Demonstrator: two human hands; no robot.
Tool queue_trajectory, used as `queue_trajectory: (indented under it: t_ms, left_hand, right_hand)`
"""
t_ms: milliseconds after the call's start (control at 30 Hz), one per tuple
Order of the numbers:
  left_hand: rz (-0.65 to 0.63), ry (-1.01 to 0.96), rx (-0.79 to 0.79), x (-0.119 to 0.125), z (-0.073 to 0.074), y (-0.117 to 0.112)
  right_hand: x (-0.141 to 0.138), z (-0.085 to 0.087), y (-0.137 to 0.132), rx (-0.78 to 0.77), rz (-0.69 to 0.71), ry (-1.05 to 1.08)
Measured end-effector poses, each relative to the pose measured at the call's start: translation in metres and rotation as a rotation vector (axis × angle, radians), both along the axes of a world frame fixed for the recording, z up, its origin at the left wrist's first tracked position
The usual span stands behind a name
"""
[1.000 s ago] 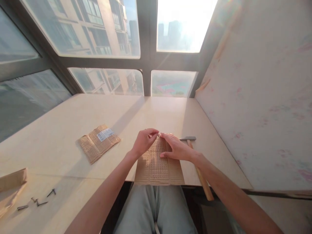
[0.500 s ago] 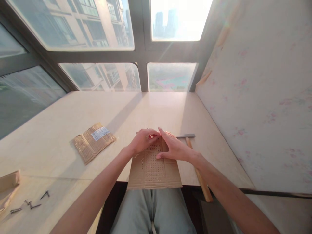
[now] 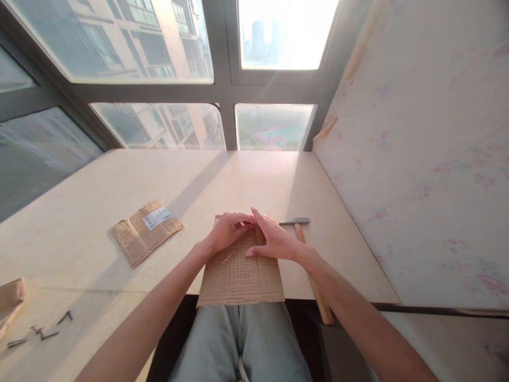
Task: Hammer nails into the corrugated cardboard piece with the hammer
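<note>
Loose, pale grey-green trousers [image 3: 220, 342] with a whitish drawstring [image 3: 242, 367]; 2 bare forearms [image 3: 157, 305]

Bright daylight | upper window [image 3: 286, 40] washed out | shadow bands across tabletop [image 3: 258, 183] | hazy | edges stretched

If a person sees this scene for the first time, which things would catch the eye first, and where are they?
Probably the left hand and right hand, close together over the far part of the perforated cardboard at the near edge of the table. Next, perhaps the hammer on the right, partly hidden under the right forearm, and the bright window beyond the table.
</note>
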State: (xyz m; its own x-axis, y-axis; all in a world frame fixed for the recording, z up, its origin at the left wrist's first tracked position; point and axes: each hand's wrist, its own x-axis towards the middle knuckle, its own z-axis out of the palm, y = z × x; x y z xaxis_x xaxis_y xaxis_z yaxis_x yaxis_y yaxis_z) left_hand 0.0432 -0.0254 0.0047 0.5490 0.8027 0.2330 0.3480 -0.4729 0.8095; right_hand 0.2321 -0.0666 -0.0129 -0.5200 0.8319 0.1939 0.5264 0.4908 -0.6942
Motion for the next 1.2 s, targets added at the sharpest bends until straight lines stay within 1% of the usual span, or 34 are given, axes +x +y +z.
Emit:
queue_trajectory:
  t_ms: [200, 367, 500, 600, 733, 833, 967, 1033, 1100, 1167, 1200]
  left_hand:
    - [-0.018, -0.022, 0.054, -0.004, -0.007, 0.001]
    - [0.000, -0.016, 0.091, -0.004, -0.012, 0.001]
    - [0.003, 0.012, 0.129, -0.005, -0.014, 0.001]
    - [-0.017, 0.042, 0.159, -0.005, -0.014, 0.002]
    - [-0.045, 0.081, 0.175, -0.004, -0.015, 0.004]
    - [-0.049, 0.076, 0.178, -0.004, -0.019, 0.005]
    - [-0.028, 0.077, 0.213, -0.004, -0.023, 0.005]
    - [-0.017, 0.071, 0.211, -0.005, -0.022, 0.005]
    - [-0.013, 0.056, 0.182, -0.004, -0.021, 0.005]
    - [-0.008, 0.049, 0.154, -0.004, -0.020, 0.004]
    - [-0.006, 0.050, 0.147, -0.004, -0.019, 0.004]
  right_hand:
    - [0.000, 0.002, -0.001, -0.058, -0.028, -0.002]
    - [0.000, 0.002, -0.002, -0.071, -0.046, -0.001]
    - [0.000, 0.000, -0.002, -0.076, -0.056, 0.010]
    - [0.000, -0.002, -0.002, -0.081, -0.077, 0.017]
    - [0.000, 0.000, -0.003, -0.112, -0.104, -0.015]
    - [-0.001, 0.003, -0.002, -0.086, -0.094, -0.037]
    - [0.002, 0.003, -0.006, 0.018, -0.079, -0.004]
    - [0.008, 0.002, -0.012, 0.077, -0.126, 0.031]
    - [0.017, -0.003, -0.022, 0.130, -0.236, 0.056]
    - [0.030, -0.010, -0.036, 0.180, -0.410, 0.067]
    - [0.038, -0.014, -0.044, 0.204, -0.524, 0.067]
